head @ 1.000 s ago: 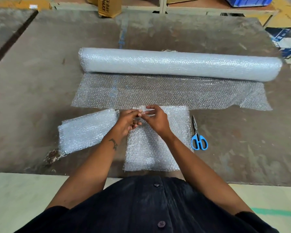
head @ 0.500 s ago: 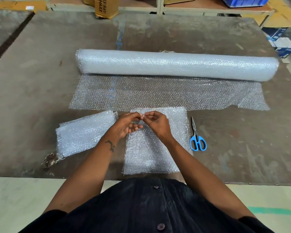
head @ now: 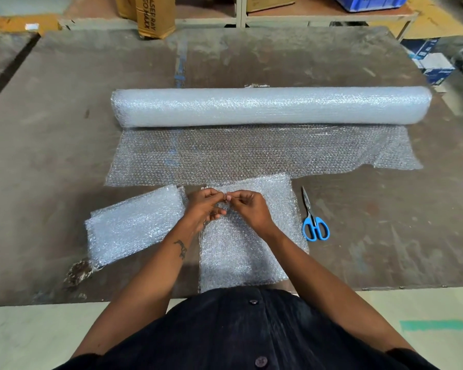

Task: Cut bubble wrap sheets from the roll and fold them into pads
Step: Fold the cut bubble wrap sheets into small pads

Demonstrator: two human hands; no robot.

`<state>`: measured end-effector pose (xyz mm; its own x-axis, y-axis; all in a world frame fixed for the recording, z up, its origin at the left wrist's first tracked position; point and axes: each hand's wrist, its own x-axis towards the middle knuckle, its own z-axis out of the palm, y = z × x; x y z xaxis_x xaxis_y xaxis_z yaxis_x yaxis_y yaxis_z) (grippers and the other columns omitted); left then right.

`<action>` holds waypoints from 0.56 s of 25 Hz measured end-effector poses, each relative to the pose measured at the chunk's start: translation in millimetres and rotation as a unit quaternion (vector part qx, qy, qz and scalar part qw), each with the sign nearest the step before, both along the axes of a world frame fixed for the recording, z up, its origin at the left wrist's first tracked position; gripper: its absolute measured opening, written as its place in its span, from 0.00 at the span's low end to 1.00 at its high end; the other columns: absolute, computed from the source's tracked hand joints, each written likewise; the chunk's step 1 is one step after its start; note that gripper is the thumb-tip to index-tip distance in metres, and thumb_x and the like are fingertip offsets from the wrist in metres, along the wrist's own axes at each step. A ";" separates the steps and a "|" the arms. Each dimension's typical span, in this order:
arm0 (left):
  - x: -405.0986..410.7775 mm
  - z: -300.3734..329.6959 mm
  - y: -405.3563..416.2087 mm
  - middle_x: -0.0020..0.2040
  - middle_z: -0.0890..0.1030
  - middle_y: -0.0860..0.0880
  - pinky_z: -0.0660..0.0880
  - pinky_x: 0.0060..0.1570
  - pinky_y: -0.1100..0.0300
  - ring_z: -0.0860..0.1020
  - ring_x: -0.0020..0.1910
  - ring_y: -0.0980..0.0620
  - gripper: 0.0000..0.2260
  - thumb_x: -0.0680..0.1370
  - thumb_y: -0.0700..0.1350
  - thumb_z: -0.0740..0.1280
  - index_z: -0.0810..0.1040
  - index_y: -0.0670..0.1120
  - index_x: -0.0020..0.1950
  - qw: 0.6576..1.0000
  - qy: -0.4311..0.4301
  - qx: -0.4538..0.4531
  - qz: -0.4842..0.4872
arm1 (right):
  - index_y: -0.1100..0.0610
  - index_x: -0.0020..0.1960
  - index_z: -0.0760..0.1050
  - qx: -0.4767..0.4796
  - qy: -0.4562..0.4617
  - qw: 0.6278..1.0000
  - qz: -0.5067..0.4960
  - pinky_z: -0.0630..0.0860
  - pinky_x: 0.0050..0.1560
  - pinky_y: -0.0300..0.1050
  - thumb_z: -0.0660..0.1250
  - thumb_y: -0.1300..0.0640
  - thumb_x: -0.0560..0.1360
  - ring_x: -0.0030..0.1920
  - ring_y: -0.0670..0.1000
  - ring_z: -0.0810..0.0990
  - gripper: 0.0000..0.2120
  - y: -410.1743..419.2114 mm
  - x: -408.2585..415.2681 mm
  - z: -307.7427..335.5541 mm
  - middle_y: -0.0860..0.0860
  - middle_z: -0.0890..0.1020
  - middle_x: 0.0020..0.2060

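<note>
- Now the left hand and the right hand meet over the cut sheet, fingers curled, both pinching its far edge.
- This sheet lies just in front of the roll's unrolled flap.
- Left of the sheet lies a folded pad.
- Right of the sheet lie blue scissors.

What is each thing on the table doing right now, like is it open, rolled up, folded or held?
bubble wrap roll: partly unrolled, loose end flat on the table.
cut sheet: lying flat, far edge pinched by both hands.
folded pad: folded, lying untouched.
scissors: shut, lying untouched.
left hand: pinching the sheet's edge.
right hand: pinching the same edge.
</note>
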<state>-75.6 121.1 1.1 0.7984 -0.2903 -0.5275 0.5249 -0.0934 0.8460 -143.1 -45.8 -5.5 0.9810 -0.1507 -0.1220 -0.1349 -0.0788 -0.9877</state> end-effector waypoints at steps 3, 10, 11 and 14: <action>-0.1 -2.9 0.5 0.46 0.86 0.43 0.76 0.27 0.62 0.82 0.32 0.49 0.05 0.81 0.41 0.73 0.80 0.41 0.53 1.000 -0.011 0.006 0.002 | 0.59 0.55 0.86 0.007 0.021 0.999 -0.030 0.83 0.48 0.47 0.73 0.58 0.82 0.42 0.51 0.87 0.06 2.8 2.0 -1.7 0.52 0.89 0.43; 9.7 -8.4 6.3 0.36 0.76 0.48 0.72 0.32 0.59 0.73 0.31 0.52 0.10 0.84 0.44 0.66 0.78 0.43 0.44 0.990 -0.120 0.063 0.039 | 0.52 0.68 0.80 -0.062 0.002 0.998 -0.007 0.84 0.55 0.43 0.78 0.59 0.77 0.53 0.49 0.87 0.20 5.5 6.4 -2.0 0.52 0.83 0.59; 10.4 -8.0 6.6 0.36 0.77 0.49 0.74 0.35 0.58 0.74 0.33 0.52 0.10 0.84 0.43 0.66 0.78 0.43 0.44 0.990 -0.123 0.059 0.036 | 0.50 0.70 0.78 -0.106 -0.008 0.994 0.004 0.84 0.55 0.41 0.79 0.58 0.77 0.53 0.47 0.86 0.24 7.6 6.9 -1.2 0.51 0.79 0.63; 10.7 -4.9 4.8 0.43 0.82 0.47 0.81 0.43 0.57 0.82 0.39 0.53 0.08 0.84 0.45 0.69 0.79 0.40 0.52 0.993 -0.107 0.031 0.029 | 0.50 0.72 0.77 -0.164 -0.025 0.986 0.019 0.84 0.54 0.39 0.78 0.57 0.77 0.51 0.45 0.85 0.25 15.9 10.5 0.6 0.49 0.75 0.66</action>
